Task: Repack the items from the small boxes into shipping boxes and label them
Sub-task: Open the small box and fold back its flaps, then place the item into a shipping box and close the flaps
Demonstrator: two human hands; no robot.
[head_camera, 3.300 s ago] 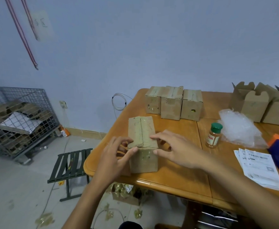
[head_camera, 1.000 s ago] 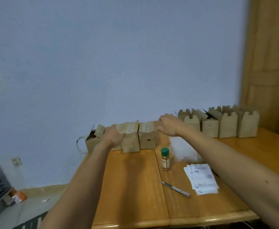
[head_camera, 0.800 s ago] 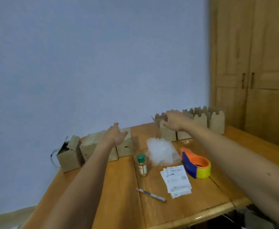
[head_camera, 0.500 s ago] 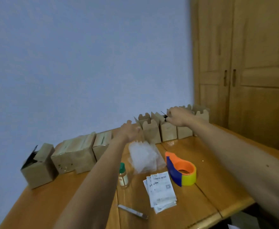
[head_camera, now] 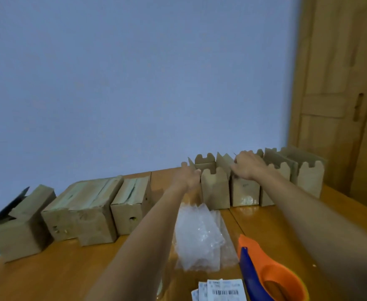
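**Now both hands are at the open boxes**

Seconds ago the two hands were pressed on a taped small box at the near edge of the table (head_camera: 47,276). Then they went out to the back row, the left to the sealed boxes and the right to the open ones. Since then the left hand (head_camera: 188,179) has slid rightward and lies against the left side of an open box (head_camera: 215,192), thumb up. Whether it grips I cannot tell. The right hand (head_camera: 248,168) has its fingers curled over the top flap of the next box (head_camera: 245,192), just right of the first. By my reading, work on the small box is finished and a shipping box is being picked out to fill.

The open box stands upright between the hands. It is plain brown card, its flaps raised with notched tabs, and its inside is hidden from here. More like it run on past the right hand.

Left of the left hand stand the sealed boxes (head_camera: 132,205), tops taped, and beyond them a small box (head_camera: 17,227) with its flap open. Bubble wrap (head_camera: 197,237) lies between the forearms. Nearer, under the right arm, are the tape dispenser (head_camera: 265,276) and the labels (head_camera: 221,292).
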